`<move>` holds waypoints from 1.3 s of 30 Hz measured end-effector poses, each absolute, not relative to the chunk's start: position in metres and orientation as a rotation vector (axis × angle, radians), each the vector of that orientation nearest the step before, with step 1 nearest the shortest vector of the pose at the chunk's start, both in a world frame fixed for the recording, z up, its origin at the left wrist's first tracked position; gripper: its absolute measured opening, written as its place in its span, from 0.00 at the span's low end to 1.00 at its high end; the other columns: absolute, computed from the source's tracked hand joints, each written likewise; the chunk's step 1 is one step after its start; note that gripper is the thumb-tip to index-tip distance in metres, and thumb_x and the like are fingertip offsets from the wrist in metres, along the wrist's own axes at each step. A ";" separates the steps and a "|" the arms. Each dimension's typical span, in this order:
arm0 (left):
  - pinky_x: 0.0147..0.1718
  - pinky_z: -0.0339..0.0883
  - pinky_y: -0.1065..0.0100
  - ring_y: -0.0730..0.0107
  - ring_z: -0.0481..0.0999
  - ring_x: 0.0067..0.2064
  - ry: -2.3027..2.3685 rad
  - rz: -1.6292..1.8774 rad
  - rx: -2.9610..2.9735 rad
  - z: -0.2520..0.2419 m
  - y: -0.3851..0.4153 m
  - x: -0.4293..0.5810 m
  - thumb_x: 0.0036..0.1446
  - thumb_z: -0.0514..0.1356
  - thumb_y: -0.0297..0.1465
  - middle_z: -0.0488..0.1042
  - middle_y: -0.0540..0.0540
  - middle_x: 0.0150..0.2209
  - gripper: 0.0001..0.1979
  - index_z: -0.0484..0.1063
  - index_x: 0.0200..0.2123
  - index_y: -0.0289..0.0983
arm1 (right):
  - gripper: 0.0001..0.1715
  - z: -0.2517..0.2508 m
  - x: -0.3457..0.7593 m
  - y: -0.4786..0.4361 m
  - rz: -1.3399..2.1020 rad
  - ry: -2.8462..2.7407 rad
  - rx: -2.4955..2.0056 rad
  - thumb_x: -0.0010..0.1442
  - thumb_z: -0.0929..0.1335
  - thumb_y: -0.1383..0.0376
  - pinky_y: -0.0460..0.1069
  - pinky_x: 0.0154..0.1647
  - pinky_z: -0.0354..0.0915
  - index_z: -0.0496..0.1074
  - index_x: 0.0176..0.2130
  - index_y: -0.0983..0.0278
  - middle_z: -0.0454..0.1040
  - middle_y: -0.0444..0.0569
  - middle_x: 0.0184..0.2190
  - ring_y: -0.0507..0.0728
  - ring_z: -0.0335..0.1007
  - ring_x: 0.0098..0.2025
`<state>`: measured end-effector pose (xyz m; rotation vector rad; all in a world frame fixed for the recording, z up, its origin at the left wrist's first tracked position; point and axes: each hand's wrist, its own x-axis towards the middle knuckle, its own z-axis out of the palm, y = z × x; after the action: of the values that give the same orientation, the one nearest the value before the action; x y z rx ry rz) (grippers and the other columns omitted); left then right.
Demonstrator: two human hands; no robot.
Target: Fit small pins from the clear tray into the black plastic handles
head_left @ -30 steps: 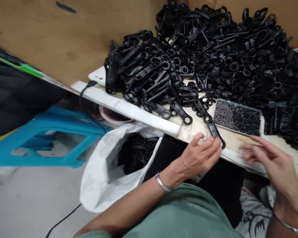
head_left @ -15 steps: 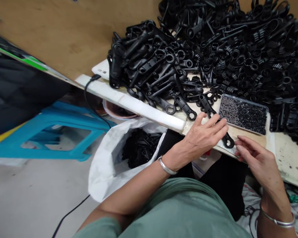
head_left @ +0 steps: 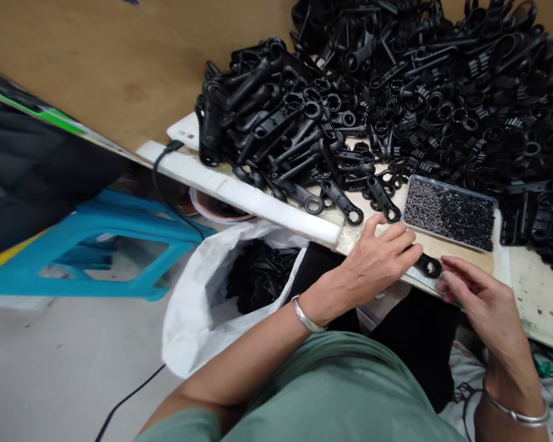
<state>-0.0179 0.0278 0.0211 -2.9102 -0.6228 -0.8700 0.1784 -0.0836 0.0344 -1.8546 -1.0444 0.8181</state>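
A black plastic part with a notched ring end [head_left: 428,266] lies at the front edge of the work table. My left hand [head_left: 378,256] is closed over its other end, fingers curled on it, hiding most of its length. Just right of the ring end, my right hand [head_left: 483,298] has its thumb and fingertips pinched together; whatever they hold is too small to make out. Behind the hands sits a clear shallow box [head_left: 450,212] of tiny grey and black pieces. Two similar long parts [head_left: 383,197] [head_left: 341,201] lie beyond my left hand.
A large heap of black plastic parts [head_left: 396,104] covers the back of the table. A white strip [head_left: 239,190] runs along the left edge. Below stand a white sack [head_left: 188,313] with black parts inside and a blue stool [head_left: 87,245]. A black cable [head_left: 154,178] hangs off the edge.
The part under my left hand has turned, its ring end swinging up and slightly right, closer to level. My left fingers have curled in more. The right hand has barely moved.
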 end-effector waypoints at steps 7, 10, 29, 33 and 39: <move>0.46 0.57 0.60 0.65 0.70 0.45 -0.736 -0.863 -3.125 0.011 0.021 -0.014 0.70 0.51 0.25 0.77 0.46 0.42 0.10 0.71 0.50 0.36 | 0.26 0.036 0.181 -0.082 0.779 -1.019 -1.853 0.53 0.76 0.49 0.48 0.24 0.77 0.80 0.46 0.62 0.82 0.52 0.38 0.55 0.78 0.28; 0.47 0.60 0.61 0.64 0.71 0.47 -0.776 -0.887 -3.182 0.006 0.019 -0.013 0.69 0.55 0.28 0.76 0.45 0.45 0.11 0.70 0.52 0.35 | 0.24 0.035 0.181 -0.083 0.787 -1.010 -1.857 0.53 0.75 0.50 0.49 0.24 0.77 0.80 0.46 0.61 0.82 0.53 0.42 0.55 0.78 0.29; 0.48 0.71 0.62 0.65 0.76 0.48 -0.874 -1.297 -3.245 -0.005 0.012 -0.016 0.66 0.60 0.27 0.79 0.41 0.45 0.12 0.71 0.52 0.34 | 0.18 0.034 0.186 -0.094 0.540 -1.281 -1.951 0.60 0.72 0.52 0.54 0.39 0.78 0.80 0.45 0.59 0.80 0.51 0.43 0.55 0.78 0.34; 0.47 0.71 0.63 0.65 0.77 0.47 -0.850 -1.374 -3.195 -0.006 0.012 -0.016 0.66 0.59 0.28 0.79 0.41 0.45 0.11 0.72 0.51 0.33 | 0.15 0.034 0.187 -0.095 0.469 -1.387 -1.956 0.62 0.70 0.53 0.54 0.44 0.75 0.80 0.44 0.57 0.80 0.49 0.43 0.56 0.77 0.38; 0.48 0.71 0.64 0.67 0.78 0.46 -0.876 -1.457 -3.147 -0.010 0.010 -0.015 0.68 0.57 0.29 0.81 0.42 0.44 0.09 0.73 0.48 0.34 | 0.11 0.038 0.182 -0.096 0.369 -1.571 -1.931 0.64 0.69 0.56 0.52 0.46 0.71 0.80 0.42 0.57 0.79 0.47 0.38 0.56 0.77 0.41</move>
<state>-0.0146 0.0098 -0.0101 -3.1474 -0.8762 -1.4571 0.1819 -0.0956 0.0380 -1.9307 -1.5713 0.3688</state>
